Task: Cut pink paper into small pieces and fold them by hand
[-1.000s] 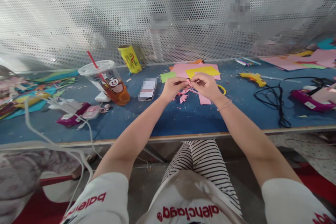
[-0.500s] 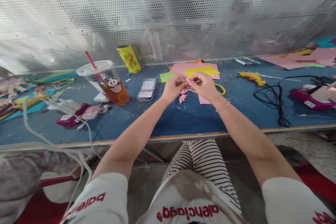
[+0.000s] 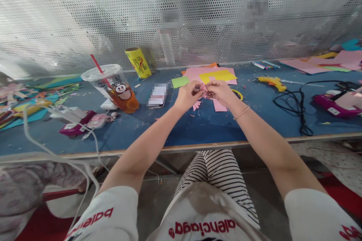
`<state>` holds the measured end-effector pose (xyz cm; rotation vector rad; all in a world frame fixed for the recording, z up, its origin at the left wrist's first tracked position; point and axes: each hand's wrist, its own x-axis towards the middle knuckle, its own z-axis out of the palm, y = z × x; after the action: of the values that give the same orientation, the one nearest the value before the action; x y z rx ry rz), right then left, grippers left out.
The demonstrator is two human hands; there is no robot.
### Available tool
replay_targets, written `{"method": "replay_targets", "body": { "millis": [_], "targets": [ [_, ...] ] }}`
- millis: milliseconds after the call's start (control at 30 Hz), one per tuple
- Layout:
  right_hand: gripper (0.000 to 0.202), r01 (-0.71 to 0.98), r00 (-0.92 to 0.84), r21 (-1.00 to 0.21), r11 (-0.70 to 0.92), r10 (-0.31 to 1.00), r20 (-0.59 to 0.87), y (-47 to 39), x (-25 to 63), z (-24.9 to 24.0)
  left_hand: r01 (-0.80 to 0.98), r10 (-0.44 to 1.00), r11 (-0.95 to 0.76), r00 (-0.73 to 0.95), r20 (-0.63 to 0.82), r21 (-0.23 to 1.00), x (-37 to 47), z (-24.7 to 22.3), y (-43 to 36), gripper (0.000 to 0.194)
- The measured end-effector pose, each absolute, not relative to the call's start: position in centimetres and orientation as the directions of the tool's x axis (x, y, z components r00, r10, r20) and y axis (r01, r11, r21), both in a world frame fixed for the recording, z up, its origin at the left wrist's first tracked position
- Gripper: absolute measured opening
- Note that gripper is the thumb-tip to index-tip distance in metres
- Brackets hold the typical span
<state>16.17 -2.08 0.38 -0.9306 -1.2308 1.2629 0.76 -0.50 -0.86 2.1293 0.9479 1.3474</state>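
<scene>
Between my fingertips is a small piece of pink paper (image 3: pixel 203 88), pinched from both sides. My left hand (image 3: pixel 190 94) grips its left side with thumb and fingers closed. Opposite it, my right hand (image 3: pixel 220 92) pinches the right side. Pink paper scraps (image 3: pixel 197 104) lie on the table just under my hands. Behind them are a stack of pink sheets (image 3: pixel 195 72), a yellow sheet (image 3: pixel 222 77) and a green piece (image 3: pixel 180 81). A yellow ring-shaped handle (image 3: pixel 239 94) shows partly beside my right wrist; the rest is hidden.
A drink cup with a red straw (image 3: pixel 120 92), a phone (image 3: pixel 157 96) and a yellow can-like tube (image 3: pixel 139 63) stand or lie to the left. To the right are a yellow glue gun (image 3: pixel 273 83), a black cable (image 3: pixel 302 111) and several markers (image 3: pixel 265 65). A perforated metal screen (image 3: pixel 198 37) rises behind.
My hands have shifted slightly, and the fingers have changed their hold on the pink paper, which shows more crumpled or folded between them now. Objects on the table stay in place.
</scene>
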Motion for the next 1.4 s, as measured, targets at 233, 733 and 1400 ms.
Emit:
{"method": "replay_targets", "body": {
  "millis": [233,733,1400],
  "targets": [
    [0.011,-0.192,-0.124,-0.972,0.137,0.979,0.163,-1.7,16.5,0.0,0.090,0.792,-0.572,0.316,0.522,0.815,0.8,-1.4,0.4,0.023],
    [0.009,-0.196,-0.162,-0.970,0.141,0.971,0.174,-1.8,16.9,0.0,-0.023,0.833,-0.449,0.352,0.428,0.893,0.8,-1.1,0.6,0.026],
    [0.016,-0.303,-0.248,-0.944,0.128,0.946,0.208,-2.6,16.5,0.7,-0.041,0.817,-0.489,0.328,0.474,0.872,0.9,-0.7,0.4,0.017]
  ]
}}
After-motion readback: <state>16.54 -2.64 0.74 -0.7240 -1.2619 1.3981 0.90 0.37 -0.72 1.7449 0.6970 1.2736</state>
